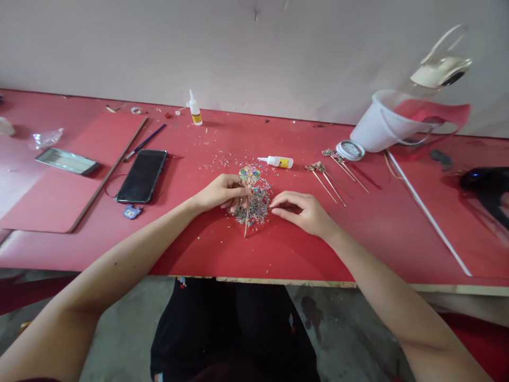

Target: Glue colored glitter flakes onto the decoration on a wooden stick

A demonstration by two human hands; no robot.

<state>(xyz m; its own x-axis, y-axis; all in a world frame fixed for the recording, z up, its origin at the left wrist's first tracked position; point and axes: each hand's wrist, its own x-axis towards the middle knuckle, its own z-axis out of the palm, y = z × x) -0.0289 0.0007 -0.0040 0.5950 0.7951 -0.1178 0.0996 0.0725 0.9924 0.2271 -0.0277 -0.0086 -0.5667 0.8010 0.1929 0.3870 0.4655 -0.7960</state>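
Observation:
My left hand (pixel 228 192) is closed around the shaft of a thin gold hair stick (pixel 246 225). Its fan-shaped head (pixel 249 173) is covered in coloured pieces and points away from me. Beneath it spreads a pile of small shiny shell-like chips (pixel 260 204) on the red table. At the pile's right edge, my right hand (pixel 298 210) has thumb and forefinger pinched together; whatever may be between the tips is too small to name. Just beyond the pile lies a small white glue bottle (pixel 280 162) with a yellow label, its nozzle pointing left.
More hair sticks (pixel 326 180) lie to the right, beside a round lidded tub (pixel 350 150) and a white bucket (pixel 371 124). A second glue bottle (pixel 195 110) stands at the back. Leftward are a phone (pixel 142 176), a paintbrush (pixel 145 142) and a shallow tray (pixel 67 161).

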